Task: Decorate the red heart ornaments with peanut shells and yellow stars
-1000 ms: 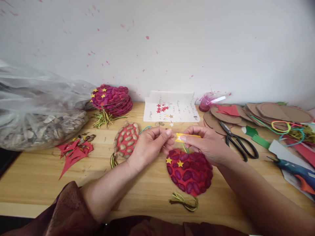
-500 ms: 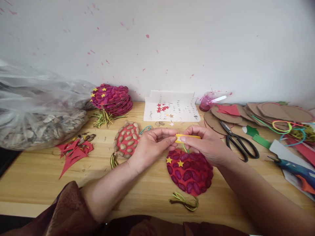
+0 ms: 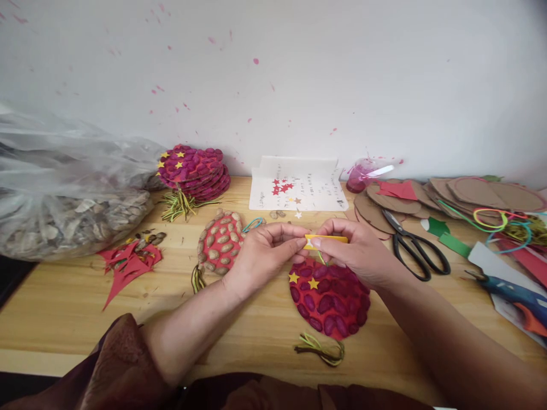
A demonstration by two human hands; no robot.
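Note:
Between my two hands is a small folded strip of yellow paper with a white patch at its left end. My left hand pinches that left end, and my right hand grips the strip from the right, thumb on top. Just below them lies a round disc covered in purple-painted peanuts, with two yellow stars at its upper left and a green cord at its top, partly hidden by my right hand. A looped yellow-green and dark tassel rests under the disc. Beside my left wrist is a red disc with unpainted peanuts.
Black-handled scissors, cardboard discs and a blue glue gun lie on the right. At the back stand a marked white paper and a pink-stained cup. Stacked purple discs, red scraps and a plastic bag are left.
Both hands keep their hold on the yellow paper in nearly the same place. Nothing else has visibly moved.

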